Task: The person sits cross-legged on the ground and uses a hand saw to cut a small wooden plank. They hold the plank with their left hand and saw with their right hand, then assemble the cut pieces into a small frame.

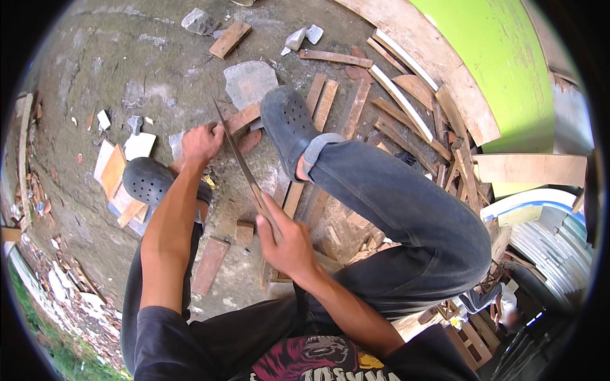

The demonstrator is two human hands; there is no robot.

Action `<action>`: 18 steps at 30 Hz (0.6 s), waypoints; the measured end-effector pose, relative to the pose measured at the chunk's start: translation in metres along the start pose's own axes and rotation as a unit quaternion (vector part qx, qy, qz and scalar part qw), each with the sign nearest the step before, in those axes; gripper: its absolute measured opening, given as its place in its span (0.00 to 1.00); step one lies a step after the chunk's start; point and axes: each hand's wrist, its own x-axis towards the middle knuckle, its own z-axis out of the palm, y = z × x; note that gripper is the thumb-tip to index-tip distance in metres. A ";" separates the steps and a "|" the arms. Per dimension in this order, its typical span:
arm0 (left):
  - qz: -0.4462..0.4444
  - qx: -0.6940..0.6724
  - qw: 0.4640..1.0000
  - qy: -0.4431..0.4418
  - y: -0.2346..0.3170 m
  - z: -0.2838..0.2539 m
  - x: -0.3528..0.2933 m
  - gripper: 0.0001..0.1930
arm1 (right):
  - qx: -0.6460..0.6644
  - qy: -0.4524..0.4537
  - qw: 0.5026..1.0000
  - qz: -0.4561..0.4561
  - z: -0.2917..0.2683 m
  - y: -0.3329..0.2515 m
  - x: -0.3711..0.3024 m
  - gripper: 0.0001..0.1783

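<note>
Gripping the light-brown wooden handle [260,199] of a long, tapering, dark metal blade [240,159], your right hand [287,244] is closed firmly in front of your body. Your left hand [203,141], farther out, is clenched at a flat, reddish-brown wooden board [244,119]; how far its fingers wrap the wood cannot be determined. The board lies between your dark grey, perforated left clog [147,180] and matching right clog [284,114]; contact with the latter cannot be confirmed. The blade stands just right of your left hand, across the board. Beyond, a flat, pale grey stone slab [251,84] rests on stained, grey-brown ground [146,70]. To the right, loose brown wooden strips [326,105] lie scattered, with a lime-green panel [489,57] farther out.
</note>
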 end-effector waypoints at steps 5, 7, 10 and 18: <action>0.001 -0.005 1.000 -0.012 0.007 0.002 0.003 0.24 | -0.028 -0.016 0.999 0.036 0.018 0.010 0.042 0.28; 0.005 -0.006 1.000 0.003 0.002 0.004 0.001 0.24 | -0.027 -0.005 1.000 0.014 0.008 0.008 0.020 0.29; 0.010 -0.015 1.000 0.000 0.006 0.003 -0.001 0.24 | -0.017 0.010 1.000 -0.010 0.000 0.004 -0.009 0.30; 0.067 -0.050 0.996 0.001 -0.016 0.011 0.007 0.25 | -0.026 -0.023 0.999 0.006 0.004 0.018 -0.023 0.29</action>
